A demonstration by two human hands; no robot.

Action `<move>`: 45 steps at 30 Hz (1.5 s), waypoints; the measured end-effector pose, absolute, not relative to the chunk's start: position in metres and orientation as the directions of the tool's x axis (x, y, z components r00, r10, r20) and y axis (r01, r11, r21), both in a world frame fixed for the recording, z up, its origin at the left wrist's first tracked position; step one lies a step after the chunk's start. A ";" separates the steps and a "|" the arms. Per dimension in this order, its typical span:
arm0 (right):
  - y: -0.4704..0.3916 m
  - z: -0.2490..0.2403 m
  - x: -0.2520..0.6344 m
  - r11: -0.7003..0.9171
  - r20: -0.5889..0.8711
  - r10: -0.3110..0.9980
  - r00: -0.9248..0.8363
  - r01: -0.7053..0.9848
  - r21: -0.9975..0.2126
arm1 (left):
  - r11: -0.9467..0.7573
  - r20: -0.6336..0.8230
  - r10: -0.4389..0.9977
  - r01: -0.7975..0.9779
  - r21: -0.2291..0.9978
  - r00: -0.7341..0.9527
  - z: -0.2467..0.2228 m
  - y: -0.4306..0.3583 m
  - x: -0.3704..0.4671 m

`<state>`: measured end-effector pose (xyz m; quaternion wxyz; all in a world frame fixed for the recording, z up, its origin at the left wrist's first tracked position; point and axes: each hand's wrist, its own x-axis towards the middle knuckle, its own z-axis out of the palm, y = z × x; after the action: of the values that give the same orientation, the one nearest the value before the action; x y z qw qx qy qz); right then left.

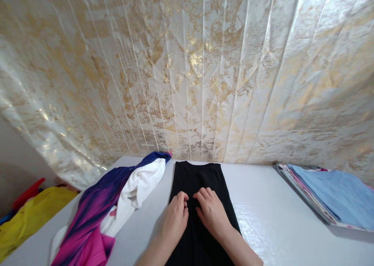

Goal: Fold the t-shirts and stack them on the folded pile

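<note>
A patterned curtain (201,82) hung along the far side of the table (260,188). At the left, beyond the table's left edge, a yellow cloth (35,207) lay with a red cloth (28,192) at its far side. On the left part of the table, a purple and pink garment (99,195) lay loosely bunched, against and partly over a white garment (146,180) to its right.

The black garment (201,174) lay at the middle of the table, spread flat, its long axis running near to far. Its far edge was just short of the curtain; its near end ran out of view. The left hand (177,213) rested over its left half, fingers curled inward; whether they pinched cloth could not be determined. The right hand (212,209) rested over its right half, fingers bent and parted from the thumb, with nothing visibly gripped. The far edge lay beyond both hands; the right fingertips reached slightly closer to it.

At the right, well apart from the right hand, stood a stack of folded clothes (309,195), topped by a light blue cloth (339,195).
</note>
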<state>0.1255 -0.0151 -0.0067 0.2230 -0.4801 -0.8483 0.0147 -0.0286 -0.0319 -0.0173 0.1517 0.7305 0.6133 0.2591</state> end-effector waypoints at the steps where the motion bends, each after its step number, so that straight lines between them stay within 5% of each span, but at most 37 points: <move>1: -0.013 -0.007 0.123 0.549 0.366 0.810 -0.458 0.811 -0.202 | -0.197 0.203 0.974 0.823 0.533 0.101 -0.019 -0.033 -0.028; 5: -0.006 -0.006 0.116 0.609 0.336 0.768 -0.545 0.783 -0.123 | -0.206 0.235 0.967 0.832 0.516 0.094 -0.022 -0.038 -0.028; 14: 0.001 -0.020 0.120 0.520 0.317 0.852 -0.417 0.742 -0.423 | -0.282 0.300 0.936 0.897 0.340 0.181 -0.020 -0.067 -0.026; 20: 0.001 -0.023 0.119 0.512 0.354 0.855 -0.380 0.728 -0.456 | -0.386 0.352 0.889 0.894 0.228 0.294 -0.023 -0.079 -0.028; 27: 0.000 -0.019 0.119 0.488 0.327 0.870 -0.368 0.736 -0.469 | -0.446 0.353 0.867 0.864 0.235 0.351 -0.019 -0.078 -0.028; 38: -0.022 -0.016 0.122 0.553 0.328 0.828 -0.455 0.760 -0.342 | -0.365 0.335 0.908 0.868 0.337 0.252 -0.026 -0.077 -0.028; 45: -0.035 -0.023 0.120 0.617 0.299 0.756 -0.582 0.786 -0.031 | -0.400 0.316 0.895 0.882 0.249 0.316 -0.029 -0.072 -0.032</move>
<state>0.1204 -0.0347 -0.0227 0.1427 -0.4343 -0.8879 -0.0524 -0.0320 -0.0723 -0.0291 0.0154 0.8111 0.5476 0.2050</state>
